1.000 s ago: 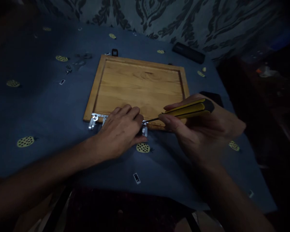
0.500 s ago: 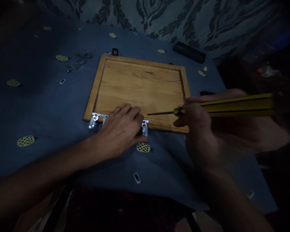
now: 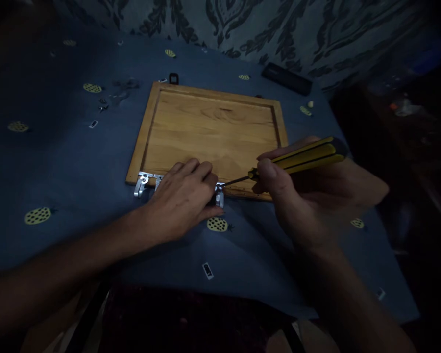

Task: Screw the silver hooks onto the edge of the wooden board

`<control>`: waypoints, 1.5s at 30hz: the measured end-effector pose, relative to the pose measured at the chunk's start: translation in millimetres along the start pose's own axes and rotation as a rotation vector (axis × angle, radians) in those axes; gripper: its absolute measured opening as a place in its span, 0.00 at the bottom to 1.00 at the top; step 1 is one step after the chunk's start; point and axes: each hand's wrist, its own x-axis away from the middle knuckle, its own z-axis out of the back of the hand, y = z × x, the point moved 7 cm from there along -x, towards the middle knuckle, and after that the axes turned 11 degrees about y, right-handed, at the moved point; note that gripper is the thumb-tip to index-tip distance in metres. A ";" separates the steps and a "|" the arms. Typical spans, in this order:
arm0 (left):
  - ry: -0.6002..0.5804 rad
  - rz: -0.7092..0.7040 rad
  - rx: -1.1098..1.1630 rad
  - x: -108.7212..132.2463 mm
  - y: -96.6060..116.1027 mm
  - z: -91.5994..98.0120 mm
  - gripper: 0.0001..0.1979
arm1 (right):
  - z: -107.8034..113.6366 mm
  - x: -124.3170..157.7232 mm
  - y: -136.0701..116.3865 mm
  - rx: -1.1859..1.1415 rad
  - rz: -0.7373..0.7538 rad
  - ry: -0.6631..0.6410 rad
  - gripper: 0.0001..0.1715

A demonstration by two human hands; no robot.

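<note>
A framed wooden panel lies flat on the cloth. Along its near edge sit silver metal hinges, one at the left corner and one farther right. My left hand is closed over this edge, fingers curled on the wood and thumb beside the right hinge, hiding what lies beneath the palm. In my right hand is a yellow and black screwdriver, tilted, its tip at the top of the right hinge. Whether the tip sits in a screw is too small to tell.
Blue cloth with a pineapple print covers the table. Small screws and a crumpled clear bag lie at the left. A black case lies by the patterned wall, and a black square piece touches the panel's far edge.
My right hand has moved left and slightly down, bringing the screwdriver's tip from above the wood to the right hinge. My left hand has stayed in place.
</note>
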 end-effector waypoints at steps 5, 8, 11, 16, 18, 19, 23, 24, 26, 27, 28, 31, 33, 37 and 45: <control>-0.002 -0.001 -0.005 -0.7 0.1 -0.2 0.22 | 0.5 -5.2 -8.1 0.021 0.068 0.079 0.04; 0.011 0.000 -0.003 -0.2 -0.3 -0.6 0.22 | -1.6 -6.4 -8.3 0.014 0.066 0.062 0.04; 0.033 -0.010 -0.001 0.4 0.0 -0.3 0.21 | -1.5 -5.3 -4.9 0.025 0.039 0.059 0.04; 0.025 -0.005 0.006 0.3 0.2 -0.6 0.21 | -1.9 -4.2 -5.7 0.039 0.044 0.059 0.05; 0.014 -0.006 0.008 -0.1 0.6 -0.7 0.21 | -2.6 -6.0 -8.3 0.042 0.053 0.056 0.07; 0.008 -0.006 0.007 -0.2 0.7 -0.9 0.22 | -3.1 -7.4 -11.2 0.022 0.075 0.050 0.09; 0.006 -0.002 0.002 -0.2 0.3 -1.1 0.21 | -5.1 -13.6 -14.4 -0.158 0.023 -0.038 0.13; 0.017 -0.004 -0.002 -0.1 0.3 -0.7 0.21 | -6.4 -14.2 -12.7 -0.199 -0.024 -0.081 0.15; 0.044 -0.014 -0.010 0.3 0.6 0.1 0.20 | -8.4 -13.7 -11.2 -0.260 -0.077 -0.167 0.19; 0.053 -0.020 -0.015 0.5 0.8 0.3 0.20 | -8.6 -13.1 -11.4 -0.275 -0.076 -0.198 0.18; 0.057 -0.023 -0.018 0.6 0.8 0.2 0.20 | -8.0 -12.5 -11.5 -0.277 -0.065 -0.212 0.17; 0.051 -0.024 -0.021 0.6 0.9 -0.4 0.21 | -3.4 -12.1 -8.4 -0.226 -0.050 -0.162 0.12; 0.044 -0.022 -0.018 0.2 1.0 -0.3 0.21 | -2.8 -11.4 -6.0 -0.174 -0.050 -0.139 0.10; 0.016 -0.005 -0.013 -0.4 0.6 -0.5 0.21 | -4.0 -9.8 -9.6 -0.136 0.005 -0.125 0.10; -0.015 0.005 0.007 -0.6 0.6 0.0 0.21 | -2.0 -8.6 -14.7 -0.051 0.085 -0.073 0.10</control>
